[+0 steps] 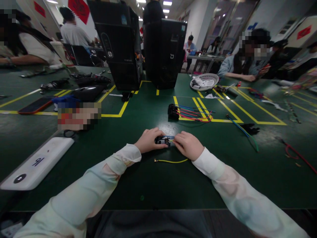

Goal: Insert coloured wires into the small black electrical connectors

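Note:
My left hand (149, 139) is closed around a small black connector block (166, 140) just above the green table (138, 188). Blue and yellow wires run from the block toward the right. The fingertips of my right hand (187, 144) pinch together at those wires (171, 137), close to the block. A loose yellow wire (170, 161) with a metal terminal on its left end lies on the table below both hands; its right end passes behind my right wrist. How far the wires sit in the block is too small to tell.
Black connector blocks with several coloured wires (190, 112) lie beyond my hands. Two black computer towers (121, 43) stand at the back. A white device (37, 165) lies at left, a white basket (204, 81) at back right. People (244, 59) sit across the table.

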Tool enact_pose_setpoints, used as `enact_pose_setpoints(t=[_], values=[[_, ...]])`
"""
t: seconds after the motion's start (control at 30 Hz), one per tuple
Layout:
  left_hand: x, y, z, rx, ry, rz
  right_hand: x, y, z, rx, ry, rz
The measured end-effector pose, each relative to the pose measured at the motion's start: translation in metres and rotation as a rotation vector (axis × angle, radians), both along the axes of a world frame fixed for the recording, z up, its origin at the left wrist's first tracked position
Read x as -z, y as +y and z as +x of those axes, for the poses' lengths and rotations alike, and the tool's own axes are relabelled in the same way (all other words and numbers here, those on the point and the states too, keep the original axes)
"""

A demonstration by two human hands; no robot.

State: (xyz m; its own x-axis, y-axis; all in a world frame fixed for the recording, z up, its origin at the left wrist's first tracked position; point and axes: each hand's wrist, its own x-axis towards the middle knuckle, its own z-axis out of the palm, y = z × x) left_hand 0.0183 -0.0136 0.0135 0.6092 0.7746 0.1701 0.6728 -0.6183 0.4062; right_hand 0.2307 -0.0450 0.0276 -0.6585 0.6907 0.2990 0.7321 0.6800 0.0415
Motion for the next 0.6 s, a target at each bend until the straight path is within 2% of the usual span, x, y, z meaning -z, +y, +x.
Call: enact_pose_setpoints(t=[0.33, 0.6], values=[[-0.0004, 0.0008, 0.0019, -0.003, 0.037, -0.002, -0.0044, -0.0092, -0.0044, 0.1, -0.007, 0.168], [-0.0012, 0.0002, 0.0014, 0.002, 0.029, -0.003, -0.0052, -0.0031, 0.0006, 0.044, -0.017, 0.023]])
